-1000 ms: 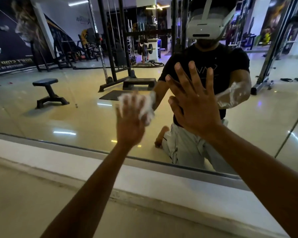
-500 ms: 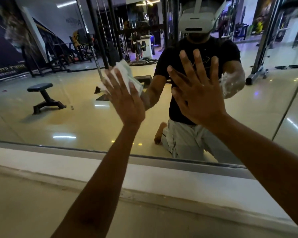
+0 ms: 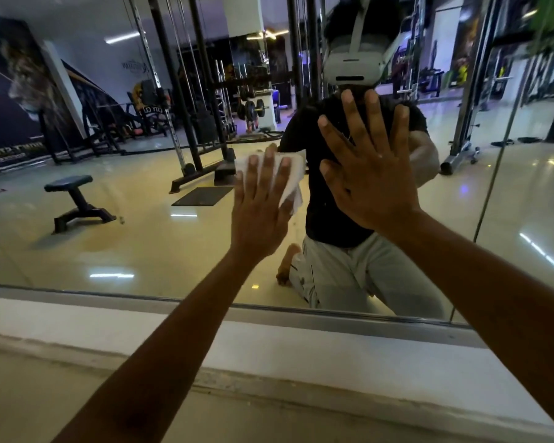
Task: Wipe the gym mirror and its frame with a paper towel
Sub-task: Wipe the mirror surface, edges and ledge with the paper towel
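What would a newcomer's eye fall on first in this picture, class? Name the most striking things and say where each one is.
Two hands lie flat on the big mirror at mid-frame: the left hand presses a white paper towel to the glass, and the right hand rests beside it with fingers spread. Behind them the mirror shows the kneeling person's reflection, and the grey frame runs along its bottom edge.

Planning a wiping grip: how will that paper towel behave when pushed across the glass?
The paper towel looks floppy: it bunches under the left hand, with a loose corner hanging. Probably light, and likely to slide easily on the mirror.
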`<move>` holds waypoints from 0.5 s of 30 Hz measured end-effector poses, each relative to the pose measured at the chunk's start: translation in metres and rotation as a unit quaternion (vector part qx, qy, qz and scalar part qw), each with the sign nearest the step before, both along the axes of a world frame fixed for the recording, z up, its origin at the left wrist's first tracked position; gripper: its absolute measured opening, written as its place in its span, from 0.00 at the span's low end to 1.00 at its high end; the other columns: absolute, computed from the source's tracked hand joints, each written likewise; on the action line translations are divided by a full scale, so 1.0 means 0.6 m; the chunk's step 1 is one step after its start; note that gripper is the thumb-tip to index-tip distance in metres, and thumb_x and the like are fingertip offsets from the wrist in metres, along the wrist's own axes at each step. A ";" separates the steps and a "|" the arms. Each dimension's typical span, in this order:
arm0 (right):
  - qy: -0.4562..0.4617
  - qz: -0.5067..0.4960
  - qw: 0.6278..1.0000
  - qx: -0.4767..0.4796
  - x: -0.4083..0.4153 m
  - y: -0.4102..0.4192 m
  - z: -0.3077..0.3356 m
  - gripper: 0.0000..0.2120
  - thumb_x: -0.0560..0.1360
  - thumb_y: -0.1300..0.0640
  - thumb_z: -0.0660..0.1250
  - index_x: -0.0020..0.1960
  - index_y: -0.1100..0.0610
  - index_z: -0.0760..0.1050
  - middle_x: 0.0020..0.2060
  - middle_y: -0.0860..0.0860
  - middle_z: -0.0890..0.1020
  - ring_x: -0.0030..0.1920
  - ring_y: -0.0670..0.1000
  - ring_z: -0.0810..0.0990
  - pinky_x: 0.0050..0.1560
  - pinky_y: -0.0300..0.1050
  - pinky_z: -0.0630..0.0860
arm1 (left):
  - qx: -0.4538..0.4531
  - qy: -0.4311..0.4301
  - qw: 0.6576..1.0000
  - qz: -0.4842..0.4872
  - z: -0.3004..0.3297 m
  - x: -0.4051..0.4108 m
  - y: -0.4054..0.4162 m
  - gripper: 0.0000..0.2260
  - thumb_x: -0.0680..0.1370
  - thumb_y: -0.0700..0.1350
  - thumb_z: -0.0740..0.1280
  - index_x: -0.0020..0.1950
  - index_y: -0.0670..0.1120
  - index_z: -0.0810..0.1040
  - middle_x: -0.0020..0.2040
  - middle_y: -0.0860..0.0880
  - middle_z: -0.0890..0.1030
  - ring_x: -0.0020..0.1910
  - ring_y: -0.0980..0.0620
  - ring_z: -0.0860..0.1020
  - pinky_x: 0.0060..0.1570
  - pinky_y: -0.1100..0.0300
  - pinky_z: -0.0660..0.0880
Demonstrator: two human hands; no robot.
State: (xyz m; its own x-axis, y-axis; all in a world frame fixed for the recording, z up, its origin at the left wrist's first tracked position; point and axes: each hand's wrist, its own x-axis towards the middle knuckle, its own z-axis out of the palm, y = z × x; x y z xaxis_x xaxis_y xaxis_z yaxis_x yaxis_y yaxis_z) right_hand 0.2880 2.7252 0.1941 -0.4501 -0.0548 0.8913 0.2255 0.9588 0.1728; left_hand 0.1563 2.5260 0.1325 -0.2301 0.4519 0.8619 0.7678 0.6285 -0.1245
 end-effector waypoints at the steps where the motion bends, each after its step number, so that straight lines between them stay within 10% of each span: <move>1: 0.002 0.002 1.000 -0.001 0.001 0.002 0.007 0.31 0.90 0.38 0.50 0.90 0.47 0.51 0.89 0.58 0.50 0.89 0.66 0.48 0.85 0.74 0.44 | -0.037 0.023 0.999 -0.007 0.015 -0.011 -0.014 0.35 0.89 0.52 0.63 0.90 0.50 0.47 0.90 0.40 0.48 0.89 0.39 0.44 0.86 0.37 0.41; 7: 0.024 -0.004 1.000 0.003 -0.003 0.008 0.046 0.32 0.90 0.37 0.51 0.90 0.47 0.53 0.89 0.58 0.52 0.88 0.66 0.49 0.84 0.77 0.47 | 0.263 -0.034 0.961 0.078 0.182 -0.018 0.021 0.26 0.91 0.52 0.50 0.89 0.44 0.55 0.88 0.37 0.55 0.88 0.34 0.52 0.85 0.31 0.49; 12: 0.034 -0.008 0.999 0.009 0.004 0.023 0.077 0.32 0.90 0.36 0.51 0.90 0.47 0.52 0.89 0.58 0.52 0.89 0.66 0.48 0.84 0.77 0.47 | -0.065 0.093 0.994 -0.002 0.154 0.006 0.019 0.29 0.91 0.54 0.54 0.90 0.47 0.50 0.90 0.41 0.49 0.89 0.39 0.46 0.86 0.35 0.44; 15: 0.031 -0.010 0.999 0.013 0.008 0.032 0.079 0.33 0.89 0.36 0.52 0.90 0.47 0.53 0.89 0.57 0.51 0.89 0.66 0.48 0.83 0.77 0.47 | 0.028 0.082 0.995 0.042 0.241 -0.032 -0.014 0.27 0.92 0.55 0.48 0.90 0.49 0.50 0.90 0.42 0.50 0.89 0.39 0.48 0.86 0.36 0.44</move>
State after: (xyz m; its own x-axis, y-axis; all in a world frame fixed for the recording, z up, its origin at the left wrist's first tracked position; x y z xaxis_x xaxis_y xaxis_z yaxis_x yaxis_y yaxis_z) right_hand 0.2928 2.7447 0.2416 -0.3951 -0.0703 0.9159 0.2565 0.9490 0.1835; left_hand 0.1373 2.5176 0.2769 -0.1197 0.3864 0.9145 0.6846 0.6992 -0.2058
